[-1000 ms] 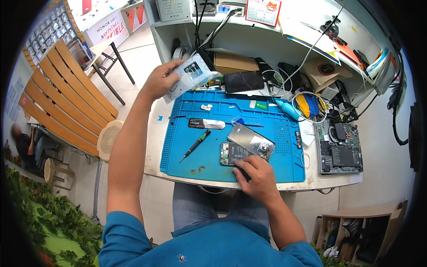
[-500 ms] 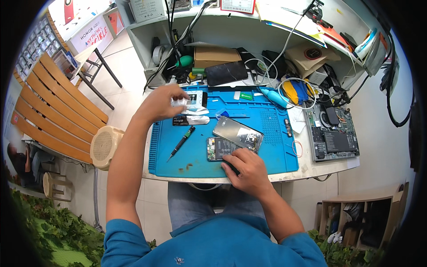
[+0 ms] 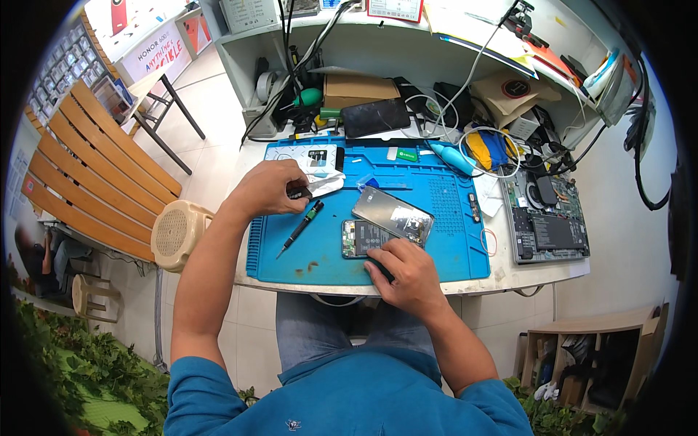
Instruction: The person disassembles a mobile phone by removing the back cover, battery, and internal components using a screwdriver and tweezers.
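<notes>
Risk: opened phone [image 3: 366,237] on blue mat [image 3: 443,247] could skid or flex under a one-sided press; lifted back cover [image 3: 392,214] leaning on its far edge could slip; screwdriver [image 3: 299,228] could roll off near-left. Right hand [image 3: 404,270] half-curled, fingertips on phone's near edge. Left hand [image 3: 267,187] closed around a small dark tool over white packet [image 3: 317,182], far left of mat.

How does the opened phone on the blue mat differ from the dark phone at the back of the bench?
The opened phone shows its inner parts, with its silvery cover lifted aside; the dark phone looks closed and plain black. The opened phone lies on the blue mat under the right hand; the dark phone lies beyond the mat, untouched. Both lie flat.
</notes>
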The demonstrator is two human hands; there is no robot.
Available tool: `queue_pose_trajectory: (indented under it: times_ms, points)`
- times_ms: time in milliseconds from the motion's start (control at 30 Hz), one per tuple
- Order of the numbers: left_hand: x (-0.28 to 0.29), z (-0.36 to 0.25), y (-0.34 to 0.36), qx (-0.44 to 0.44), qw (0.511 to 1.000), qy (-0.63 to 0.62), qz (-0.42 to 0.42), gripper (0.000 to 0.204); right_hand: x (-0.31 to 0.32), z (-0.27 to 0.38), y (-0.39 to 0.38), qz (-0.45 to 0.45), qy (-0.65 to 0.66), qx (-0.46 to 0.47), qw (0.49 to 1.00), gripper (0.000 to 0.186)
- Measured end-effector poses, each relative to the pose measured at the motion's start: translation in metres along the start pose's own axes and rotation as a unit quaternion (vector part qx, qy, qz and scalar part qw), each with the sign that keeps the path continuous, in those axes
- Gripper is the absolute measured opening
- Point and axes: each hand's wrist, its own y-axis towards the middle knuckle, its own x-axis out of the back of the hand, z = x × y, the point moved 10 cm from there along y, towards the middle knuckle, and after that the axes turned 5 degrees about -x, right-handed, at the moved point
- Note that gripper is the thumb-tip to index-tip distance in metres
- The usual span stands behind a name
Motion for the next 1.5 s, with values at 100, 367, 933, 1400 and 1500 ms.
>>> queue_pose_trajectory:
  times_ms: [100,367,933,1400,1500]
  points:
    - [0.009,0.009,-0.006,0.004,0.998,-0.038,-0.040,0.030,-0.001,-0.001,0.000,0.002,-0.001,-0.001,1.000,0.023]
    - [0.061,0.041,0.003,-0.024,0.969,-0.109,-0.220,0.023,-0.003,-0.001,-0.001,0.016,-0.005,0.007,1.000,0.025]
    - [0.131,0.236,0.257,0.147,0.962,0.080,-0.217,0.064,-0.006,-0.002,0.006,0.049,-0.016,-0.003,0.999,0.028]
    - [0.168,0.239,0.256,0.180,0.921,0.180,-0.294,0.050,-0.007,-0.001,0.008,0.075,0.003,-0.019,0.997,0.030]
    - [0.166,0.208,0.242,0.147,0.904,0.208,-0.342,0.042,-0.007,-0.009,0.010,0.065,0.019,-0.025,0.997,0.030]
